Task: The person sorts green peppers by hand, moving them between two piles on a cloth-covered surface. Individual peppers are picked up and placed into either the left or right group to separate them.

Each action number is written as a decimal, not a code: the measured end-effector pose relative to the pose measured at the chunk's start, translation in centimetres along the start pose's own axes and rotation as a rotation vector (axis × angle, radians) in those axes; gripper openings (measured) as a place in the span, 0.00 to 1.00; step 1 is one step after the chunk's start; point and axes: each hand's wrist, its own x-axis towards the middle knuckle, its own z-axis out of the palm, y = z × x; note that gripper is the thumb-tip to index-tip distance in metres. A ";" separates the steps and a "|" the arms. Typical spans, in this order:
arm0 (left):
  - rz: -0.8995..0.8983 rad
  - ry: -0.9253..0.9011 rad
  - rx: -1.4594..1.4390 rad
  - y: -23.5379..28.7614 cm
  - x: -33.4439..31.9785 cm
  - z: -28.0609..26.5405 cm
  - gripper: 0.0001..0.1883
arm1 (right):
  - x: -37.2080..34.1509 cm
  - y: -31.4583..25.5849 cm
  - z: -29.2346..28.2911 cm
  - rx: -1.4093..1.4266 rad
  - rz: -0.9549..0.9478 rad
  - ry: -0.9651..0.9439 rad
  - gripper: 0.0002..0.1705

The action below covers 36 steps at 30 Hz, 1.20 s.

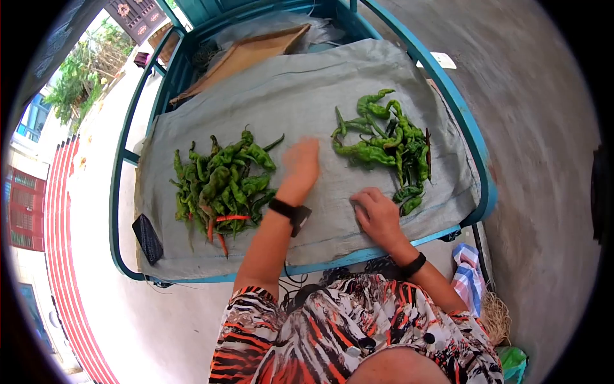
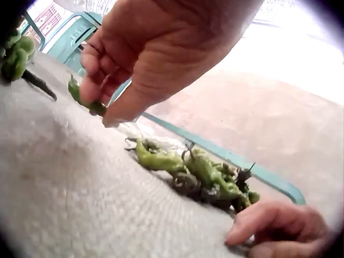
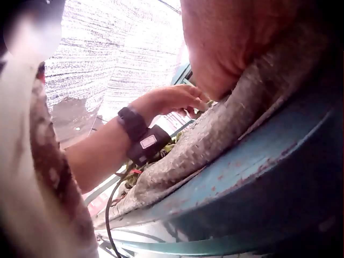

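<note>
My left hand (image 1: 302, 161) is over the grey cloth between two piles of green peppers, blurred in the head view. In the left wrist view, its thumb and fingers pinch a small green pepper (image 2: 80, 97), partly hidden by the fingers. The larger pile (image 1: 224, 179) lies to the left, with a few red peppers (image 1: 231, 217) at its near side. The other pile (image 1: 390, 144) lies to the right. My right hand (image 1: 382, 219) rests on the cloth just below the right pile, fingers loosely bent, with nothing seen in them.
The grey woven cloth (image 1: 300, 102) covers the bed of a cart with a blue metal rail (image 1: 470, 121). A dark phone-like object (image 1: 148, 239) lies at the cloth's left edge. Behind stand a wooden board (image 1: 256, 54) and clear plastic sheeting (image 1: 268, 25).
</note>
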 end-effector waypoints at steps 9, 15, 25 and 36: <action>-0.174 0.112 0.071 -3.7 0.7 -2.0 0.14 | 0.0 -0.1 0.3 -0.009 0.009 0.032 0.13; 0.037 0.068 -0.096 3.3 4.9 2.1 0.16 | 0.1 0.0 0.3 0.011 0.018 0.024 0.13; 0.131 0.053 -0.022 4.6 9.1 6.6 0.09 | 0.2 0.0 0.0 0.039 0.019 0.030 0.11; -0.242 0.341 -0.136 1.0 3.3 -3.6 0.11 | 0.3 -0.2 0.1 0.029 0.032 0.012 0.12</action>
